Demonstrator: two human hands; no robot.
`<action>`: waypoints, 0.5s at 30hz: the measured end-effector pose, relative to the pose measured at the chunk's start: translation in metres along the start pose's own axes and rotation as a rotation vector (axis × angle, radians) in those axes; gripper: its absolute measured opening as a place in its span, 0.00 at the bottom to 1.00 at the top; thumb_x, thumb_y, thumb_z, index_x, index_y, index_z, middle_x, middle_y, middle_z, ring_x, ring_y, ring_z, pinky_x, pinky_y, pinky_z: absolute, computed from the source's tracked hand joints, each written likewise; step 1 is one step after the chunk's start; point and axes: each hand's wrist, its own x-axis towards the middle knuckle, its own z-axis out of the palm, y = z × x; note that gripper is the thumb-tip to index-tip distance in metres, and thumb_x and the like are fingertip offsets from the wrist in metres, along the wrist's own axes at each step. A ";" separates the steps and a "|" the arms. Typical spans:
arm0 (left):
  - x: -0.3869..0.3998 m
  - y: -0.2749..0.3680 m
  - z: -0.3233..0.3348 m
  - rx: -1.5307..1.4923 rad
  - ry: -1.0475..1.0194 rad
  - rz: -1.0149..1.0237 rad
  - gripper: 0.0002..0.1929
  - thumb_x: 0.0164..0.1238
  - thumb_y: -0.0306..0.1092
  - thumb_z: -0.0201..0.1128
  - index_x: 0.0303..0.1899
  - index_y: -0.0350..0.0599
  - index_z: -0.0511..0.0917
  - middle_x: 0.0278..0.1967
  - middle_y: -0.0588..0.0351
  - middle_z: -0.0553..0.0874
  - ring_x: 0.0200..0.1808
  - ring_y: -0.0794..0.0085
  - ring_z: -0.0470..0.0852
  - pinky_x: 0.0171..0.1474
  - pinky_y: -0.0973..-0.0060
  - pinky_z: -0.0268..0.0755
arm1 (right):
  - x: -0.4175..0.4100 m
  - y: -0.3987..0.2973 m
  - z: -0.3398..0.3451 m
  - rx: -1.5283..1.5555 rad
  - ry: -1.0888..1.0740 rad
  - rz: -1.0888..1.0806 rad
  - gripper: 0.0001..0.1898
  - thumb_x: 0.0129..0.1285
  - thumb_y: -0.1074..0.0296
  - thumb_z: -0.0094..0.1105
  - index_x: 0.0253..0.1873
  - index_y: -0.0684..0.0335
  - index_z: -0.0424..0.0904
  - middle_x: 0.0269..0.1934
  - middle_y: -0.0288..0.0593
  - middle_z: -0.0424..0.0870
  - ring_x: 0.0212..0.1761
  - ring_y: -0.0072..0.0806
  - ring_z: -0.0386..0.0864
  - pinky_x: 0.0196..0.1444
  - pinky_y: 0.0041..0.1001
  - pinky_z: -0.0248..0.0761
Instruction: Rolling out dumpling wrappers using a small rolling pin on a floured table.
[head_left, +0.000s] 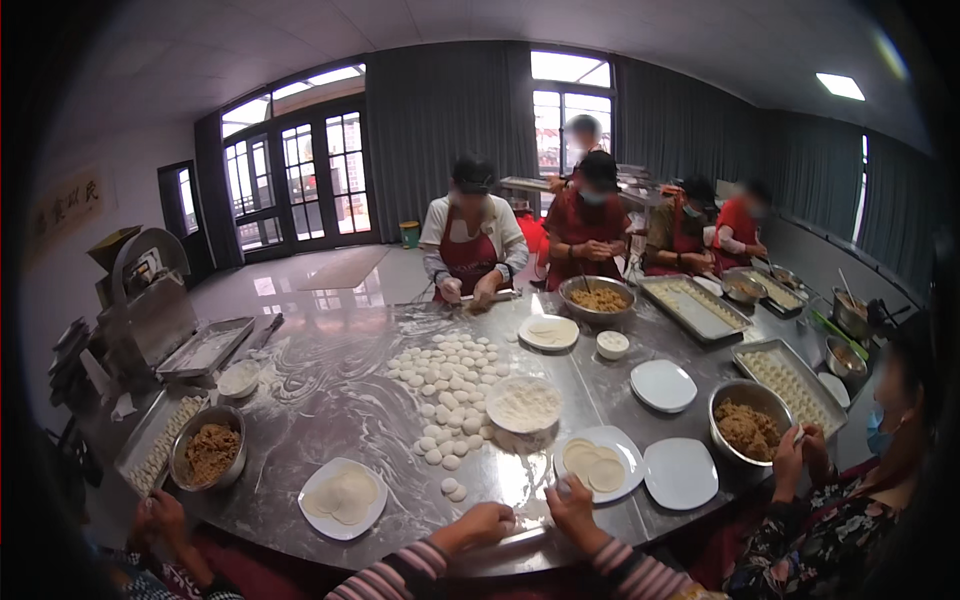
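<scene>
My left hand (484, 523), at the end of a striped sleeve, is low over the near edge of the steel table with its fingers curled; whether it holds anything is unclear. My right hand (571, 506) is bent beside the near-left rim of a white plate (634, 480) with round dough wrappers (606, 474). Something small and pale shows at its fingertips, too blurred to name. Between and below both hands runs a shiny metal strip (525, 535). Beyond my left hand lie a few flattened dough pieces (454, 491), near a larger group of dough pieces (450, 397) and a bowl of flour (523, 405).
Left stand a plate of wrappers (307, 504) and a steel bowl of filling (241, 457). Right are white plates (681, 472) and another filling bowl (750, 386). Co-workers' hands (799, 454) are at the right, others at the left edge (161, 517) and across the table (472, 291).
</scene>
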 end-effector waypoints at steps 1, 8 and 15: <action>-0.004 -0.004 0.002 -0.022 0.003 -0.014 0.10 0.58 0.35 0.58 0.37 0.40 0.81 0.35 0.43 0.84 0.39 0.53 0.82 0.43 0.64 0.72 | -0.011 0.003 -0.010 -0.033 0.004 -0.097 0.11 0.51 0.70 0.66 0.31 0.66 0.70 0.22 0.50 0.76 0.22 0.46 0.76 0.27 0.37 0.70; 0.002 0.003 0.000 0.137 0.057 -0.039 0.12 0.59 0.38 0.57 0.40 0.43 0.79 0.35 0.44 0.84 0.39 0.54 0.82 0.43 0.65 0.72 | 0.011 -0.006 0.014 0.041 -0.005 0.008 0.08 0.54 0.72 0.62 0.32 0.65 0.71 0.23 0.50 0.77 0.24 0.50 0.76 0.27 0.38 0.69; -0.005 0.000 -0.002 0.010 -0.028 -0.052 0.12 0.58 0.38 0.60 0.36 0.39 0.80 0.33 0.42 0.84 0.37 0.52 0.82 0.42 0.63 0.72 | -0.020 0.012 -0.010 -0.183 0.023 -0.215 0.10 0.51 0.71 0.65 0.34 0.63 0.71 0.22 0.51 0.77 0.25 0.51 0.78 0.27 0.39 0.71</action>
